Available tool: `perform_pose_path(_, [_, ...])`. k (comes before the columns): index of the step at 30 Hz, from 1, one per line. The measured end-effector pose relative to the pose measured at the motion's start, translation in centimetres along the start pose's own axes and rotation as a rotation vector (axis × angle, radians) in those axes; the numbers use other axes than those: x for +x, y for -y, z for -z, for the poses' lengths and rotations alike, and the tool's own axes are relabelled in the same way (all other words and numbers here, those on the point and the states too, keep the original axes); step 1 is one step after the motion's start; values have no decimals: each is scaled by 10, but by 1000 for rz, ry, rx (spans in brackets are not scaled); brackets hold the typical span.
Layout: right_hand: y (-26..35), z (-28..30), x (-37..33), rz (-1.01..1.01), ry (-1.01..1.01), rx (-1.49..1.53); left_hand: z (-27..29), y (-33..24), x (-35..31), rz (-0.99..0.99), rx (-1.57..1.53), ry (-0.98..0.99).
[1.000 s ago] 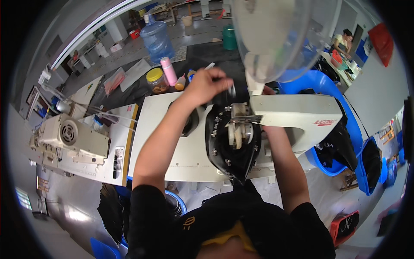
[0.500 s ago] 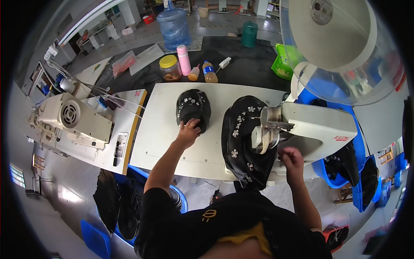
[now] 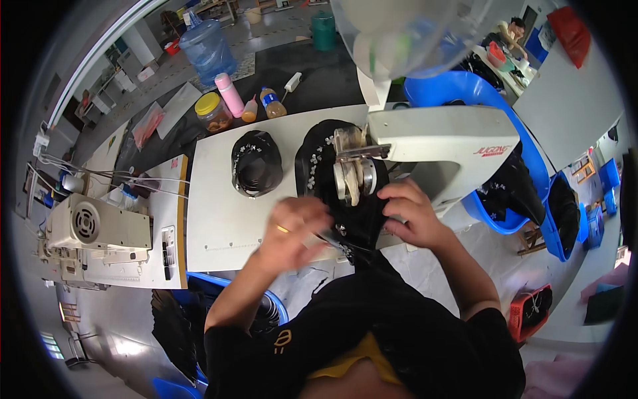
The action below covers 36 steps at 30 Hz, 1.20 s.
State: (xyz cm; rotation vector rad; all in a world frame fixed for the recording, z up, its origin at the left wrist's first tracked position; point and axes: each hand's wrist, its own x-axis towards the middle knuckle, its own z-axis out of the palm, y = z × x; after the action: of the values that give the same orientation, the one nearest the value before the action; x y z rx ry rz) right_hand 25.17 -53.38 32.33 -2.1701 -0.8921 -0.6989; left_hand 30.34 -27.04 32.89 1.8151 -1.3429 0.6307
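Observation:
A glossy black piece with a row of silvery flower trims [image 3: 312, 163] lies under the white head of a machine [image 3: 438, 133], its lower end hanging over the table's front edge. My right hand [image 3: 415, 213] has its fingers curled on the piece's right edge, just beside the machine head. My left hand [image 3: 292, 229], blurred by motion, is over the piece's lower left edge with thumb and fingers apart. On the white tabletop to the left rests a smaller rounded black piece [image 3: 266, 147] with similar flowers and a dark hollow middle; neither hand touches it.
A sewing machine [image 3: 100, 223] stands on the left table. Behind are a yellow-lidded jar [image 3: 211, 113], a pink flask [image 3: 230, 96], a drink bottle [image 3: 272, 103] and a large water jug [image 3: 207, 50]. Blue tubs [image 3: 425, 86] with black pieces stand right. Another person [image 3: 512, 33] sits far right.
My left hand has left the smaller black piece and moved right to the larger one. My right hand has come to that piece's right edge. The view has swung to the right.

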Motion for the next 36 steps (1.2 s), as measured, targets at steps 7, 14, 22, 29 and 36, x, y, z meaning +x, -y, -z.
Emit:
perform_pose_path(7, [7,18,35,36,145,177,-2,-27,17,79,-114,118])
perform_pose_path(14, [-7,9,15,-353,-98,694,0,-27,42,663,-652,-24])
perform_pose_path(22, [-42,-40,26,-596,-616,1062,-23,28,54,850,-1070,-302])
perform_pose_path(29, [-108,-52,47,-772,-736,1088,-12,85,98,489,-358,-106])
perform_pose_path(36, [-81,-45,26,-910,-640,946,42,111,81,31,405,-139])
